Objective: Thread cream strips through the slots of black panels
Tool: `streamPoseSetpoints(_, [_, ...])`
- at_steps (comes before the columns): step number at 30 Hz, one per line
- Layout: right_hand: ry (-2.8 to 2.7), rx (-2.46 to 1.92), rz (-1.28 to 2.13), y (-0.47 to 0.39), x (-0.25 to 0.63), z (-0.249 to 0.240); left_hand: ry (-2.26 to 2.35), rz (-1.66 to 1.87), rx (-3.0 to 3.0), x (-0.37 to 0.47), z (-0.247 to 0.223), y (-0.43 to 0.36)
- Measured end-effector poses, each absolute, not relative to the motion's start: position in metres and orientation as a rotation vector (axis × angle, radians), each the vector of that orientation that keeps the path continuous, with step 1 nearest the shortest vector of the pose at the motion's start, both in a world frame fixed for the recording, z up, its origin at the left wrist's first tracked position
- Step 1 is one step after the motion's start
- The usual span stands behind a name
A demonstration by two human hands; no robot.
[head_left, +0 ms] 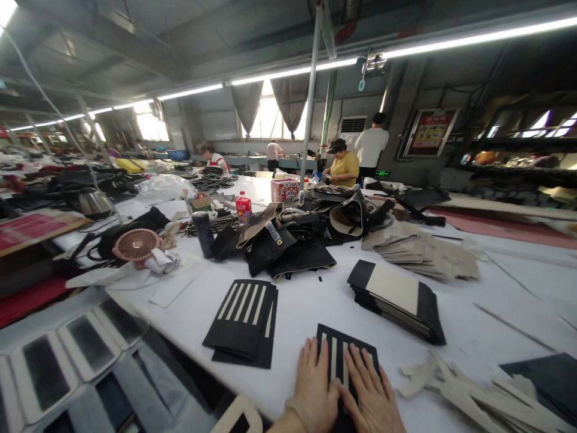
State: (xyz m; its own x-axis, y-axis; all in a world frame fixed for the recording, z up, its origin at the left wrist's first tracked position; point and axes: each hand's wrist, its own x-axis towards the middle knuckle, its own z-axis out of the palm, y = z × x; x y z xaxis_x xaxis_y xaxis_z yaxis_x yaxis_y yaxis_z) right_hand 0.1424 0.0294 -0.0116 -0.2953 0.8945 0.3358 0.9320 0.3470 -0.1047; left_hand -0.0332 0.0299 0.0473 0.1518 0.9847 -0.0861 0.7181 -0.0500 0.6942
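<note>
Both my hands lie flat on a black panel with pale strips [325, 334] at the table's front edge. My left hand [313, 382] covers its left side, fingers stretched forward. Over the right side my right hand [372, 385] is spread, its fingers across the strips. The thumbs come close together, and the panel's lower part is mostly hidden. To the left sits a small pile of similar striped black panels [241, 325]. Beyond my right hand stands a stack of black panels with a pale middle band [394, 297]. Loose pale strips [473, 391] lie in a heap at the right.
Black bag parts [288, 240] are piled mid-table, with beige sheets [424, 249] to their right. A pink fan [136, 245], a dark bottle [202, 234] and a red drink bottle [243, 207] stand at the left. A person in yellow [345, 168] works beyond.
</note>
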Motion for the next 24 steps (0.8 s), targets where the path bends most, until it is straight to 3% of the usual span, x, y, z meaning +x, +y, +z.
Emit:
streamPoseSetpoints(4, [-2.354,-1.59,0.02,0.034,0.144,-0.016,1.554,0.975,1.243,-0.024,0.062,0.035])
streamPoseSetpoints(7, [-2.279,-1.563,0.13,0.031,0.145,-0.007,1.421,1.064,0.972,-0.03,0.071,0.044])
streamPoseSetpoints(11, [-2.119,-1.487,0.187,0.021,0.152,0.024,1.377,1.076,0.989,-0.076,0.096,0.054])
streamPoseSetpoints(15, [-2.041,-1.535,0.195,0.031,0.174,0.061,1.479,1.11,1.148,-0.177,0.123,0.071])
streamPoseSetpoints(20, [-1.917,-1.861,0.054,0.102,0.226,0.096,1.984,0.784,1.599,-0.284,0.095,0.112])
streamPoseSetpoints(24, [-2.0,-2.095,0.007,0.164,0.249,0.112,1.965,0.532,2.053,-0.301,0.054,0.107])
